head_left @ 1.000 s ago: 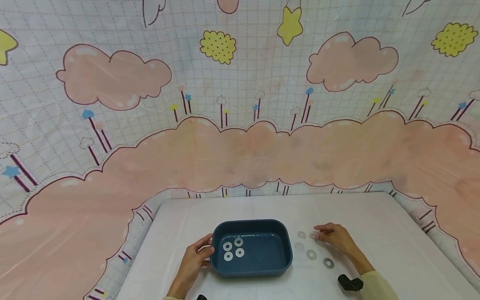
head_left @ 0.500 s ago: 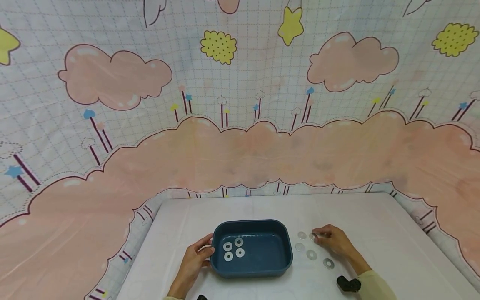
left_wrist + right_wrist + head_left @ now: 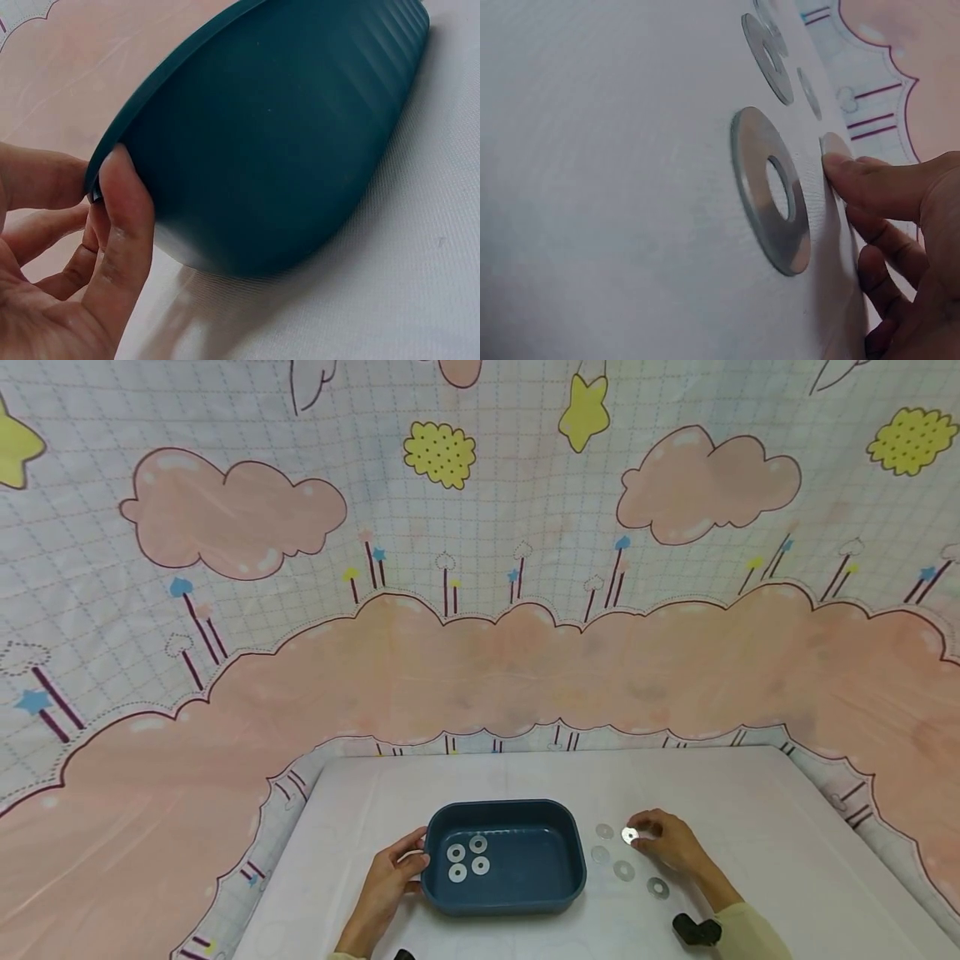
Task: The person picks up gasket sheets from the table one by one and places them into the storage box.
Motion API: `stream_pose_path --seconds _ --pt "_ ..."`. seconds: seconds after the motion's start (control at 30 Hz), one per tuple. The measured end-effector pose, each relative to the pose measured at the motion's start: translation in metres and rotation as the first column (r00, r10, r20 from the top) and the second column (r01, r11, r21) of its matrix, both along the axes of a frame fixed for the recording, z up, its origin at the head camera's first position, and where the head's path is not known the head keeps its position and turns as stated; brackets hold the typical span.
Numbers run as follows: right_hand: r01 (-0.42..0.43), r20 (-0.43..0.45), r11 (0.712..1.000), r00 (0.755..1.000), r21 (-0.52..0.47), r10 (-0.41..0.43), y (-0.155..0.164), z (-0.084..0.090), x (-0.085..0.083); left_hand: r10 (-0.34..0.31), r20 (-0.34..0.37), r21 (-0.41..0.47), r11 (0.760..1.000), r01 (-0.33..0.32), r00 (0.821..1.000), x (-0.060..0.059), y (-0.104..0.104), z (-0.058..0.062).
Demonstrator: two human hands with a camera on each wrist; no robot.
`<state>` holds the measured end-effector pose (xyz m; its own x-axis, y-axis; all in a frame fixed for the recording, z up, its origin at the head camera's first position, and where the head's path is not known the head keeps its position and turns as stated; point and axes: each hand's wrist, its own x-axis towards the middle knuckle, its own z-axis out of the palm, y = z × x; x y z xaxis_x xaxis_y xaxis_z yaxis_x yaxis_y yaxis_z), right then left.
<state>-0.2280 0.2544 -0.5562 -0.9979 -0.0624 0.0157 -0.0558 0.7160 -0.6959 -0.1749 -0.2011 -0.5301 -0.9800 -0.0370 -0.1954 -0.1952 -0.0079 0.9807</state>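
- we note the long axis of the blue tray (image 3: 502, 907) parallels the far edge of the table (image 3: 360, 802).
- left hand (image 3: 386, 878): gripping its short-end rim.
- right hand (image 3: 675, 843): pinching a washer (image 3: 626, 837).

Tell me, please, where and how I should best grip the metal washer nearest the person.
Probably pinch this washer by opposite points of its outer edge, the right hand, once free, coming down from the right: it lies flat on the white tabletop, with other washers to its left.
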Motion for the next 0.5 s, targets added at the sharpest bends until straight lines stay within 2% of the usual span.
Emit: stream_pose_path --seconds 0.27,0.5 --pt "0.023 -0.033 1.000 0.999 -0.003 -0.023 -0.0010 0.0004 0.0030 0.006 -0.007 0.000 1.000 -0.006 1.000 0.0007 0.0007 0.0004" --pt "0.068 -0.003 0.997 0.998 -0.042 -0.068 -0.0045 0.0046 0.0069 0.011 0.000 -0.005 1.000 -0.011 1.000 -0.0005 -0.0003 -0.0004"
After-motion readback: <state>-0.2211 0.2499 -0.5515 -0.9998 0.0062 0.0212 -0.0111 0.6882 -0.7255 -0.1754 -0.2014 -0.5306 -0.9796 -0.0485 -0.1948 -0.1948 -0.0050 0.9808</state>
